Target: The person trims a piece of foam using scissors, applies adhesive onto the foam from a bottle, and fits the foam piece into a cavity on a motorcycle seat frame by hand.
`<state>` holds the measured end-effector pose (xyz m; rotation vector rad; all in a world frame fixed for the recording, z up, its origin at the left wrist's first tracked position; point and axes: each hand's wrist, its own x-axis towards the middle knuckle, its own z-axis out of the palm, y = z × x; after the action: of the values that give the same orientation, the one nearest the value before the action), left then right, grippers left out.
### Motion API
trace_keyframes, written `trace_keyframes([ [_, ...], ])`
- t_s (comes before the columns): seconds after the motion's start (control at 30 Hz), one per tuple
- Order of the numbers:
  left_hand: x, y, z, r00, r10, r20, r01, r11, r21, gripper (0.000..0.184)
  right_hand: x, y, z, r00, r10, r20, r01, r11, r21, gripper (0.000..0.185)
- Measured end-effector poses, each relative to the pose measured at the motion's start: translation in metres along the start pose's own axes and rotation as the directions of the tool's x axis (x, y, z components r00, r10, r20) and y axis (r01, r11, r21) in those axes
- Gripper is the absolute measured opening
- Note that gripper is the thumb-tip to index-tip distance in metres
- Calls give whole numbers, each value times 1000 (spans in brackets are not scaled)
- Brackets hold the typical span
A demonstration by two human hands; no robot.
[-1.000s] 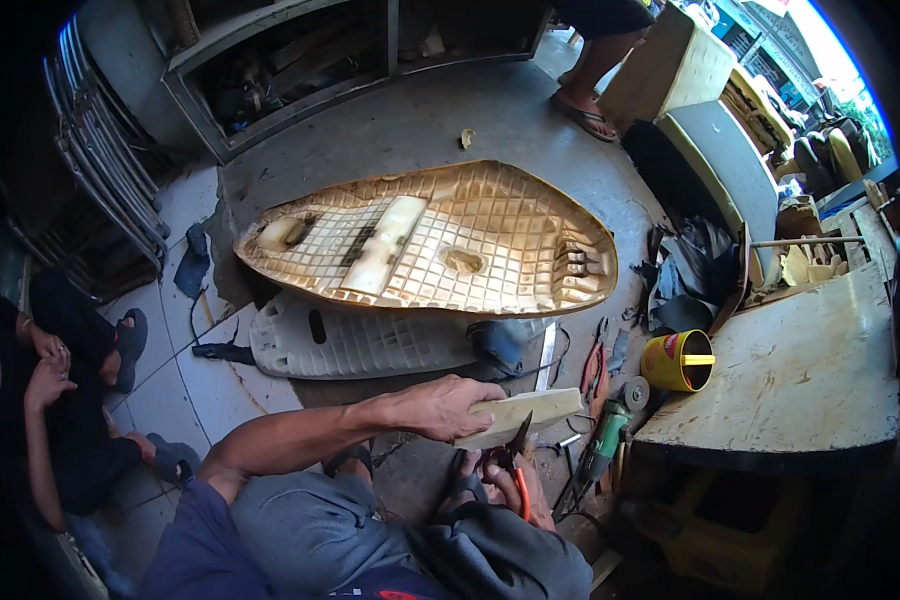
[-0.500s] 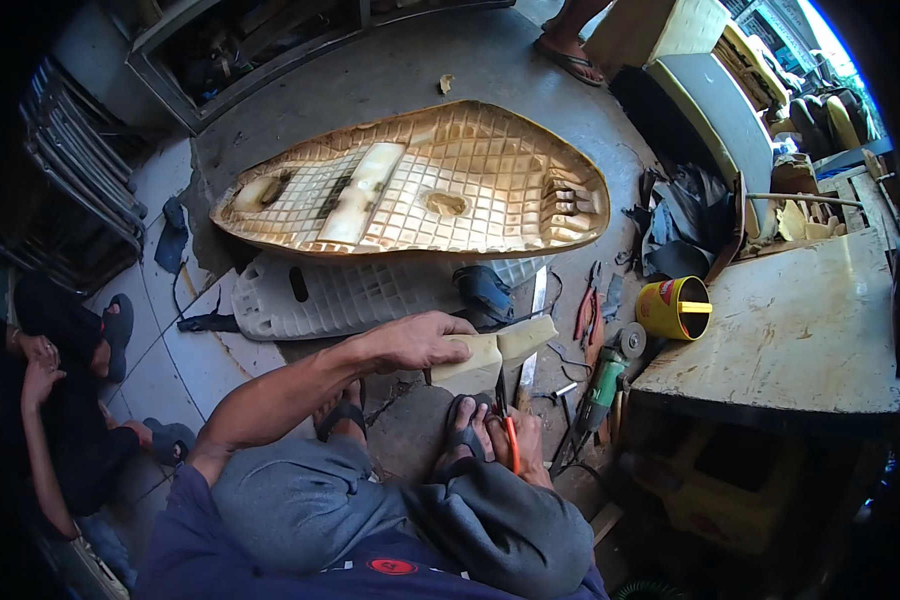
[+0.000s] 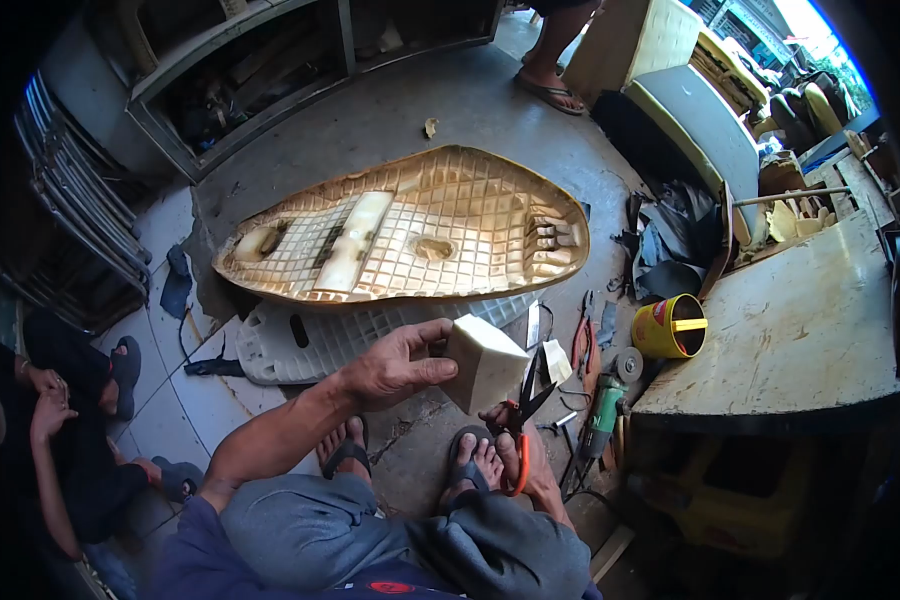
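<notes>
A pale foam block is gripped by my left hand, its thumb pressed on the near side. My right hand holds scissors with orange handles, the dark blades parted and pointing up just right of the block. A smaller pale foam piece shows beyond the blades. In front lies a large grid-patterned foam seat pad, a pale strip across it, resting over a grey-white ribbed base.
A green angle grinder, red-handled pliers and a yellow can are at the right, beside a worn tabletop. A seated person's hands show at the left; another person's foot is at the top.
The strip held by my left hand has been cut through; the smaller piece is now apart from the block. My left hand has turned the block, and the scissor blades have opened.
</notes>
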<state>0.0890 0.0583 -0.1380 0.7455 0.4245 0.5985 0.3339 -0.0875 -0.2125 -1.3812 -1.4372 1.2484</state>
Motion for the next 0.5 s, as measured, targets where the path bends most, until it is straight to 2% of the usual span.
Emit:
trace_keyframes([
  [0.03,-1,-2,6,999,38,-32,-39,997,-62,52,-1,-7,-2,999,-32,21,33,997,-67,68],
  [0.07,2,-3,10,996,93,-16,-94,976,-198,48,2,-11,-1,1000,-15,7,15,998,-59,72],
  [0.1,5,0,12,995,100,-11,-101,977,-187,48,11,-22,1,1000,-28,4,29,998,-59,72],
  [0.17,6,0,17,983,137,-124,-166,950,-266,44,21,-40,6,996,-83,-31,76,981,-181,70],
  [0.23,7,-3,19,980,134,-151,-170,950,-262,42,35,-46,7,998,-66,-22,61,978,-200,72],
  [0.3,6,-7,24,949,184,-256,-248,937,-247,44,46,-60,13,997,-64,-33,58,988,-146,74],
  [0.33,6,-5,28,948,190,-254,-252,937,-240,44,49,-62,17,995,-86,-52,81,992,-93,67],
  [0.4,2,0,36,929,193,-315,-289,911,-295,48,51,-59,23,997,-69,-45,65,994,-89,66],
  [0.5,2,0,26,933,151,-327,-225,953,-202,51,52,-58,25,998,-52,-40,48,995,-88,67],
])
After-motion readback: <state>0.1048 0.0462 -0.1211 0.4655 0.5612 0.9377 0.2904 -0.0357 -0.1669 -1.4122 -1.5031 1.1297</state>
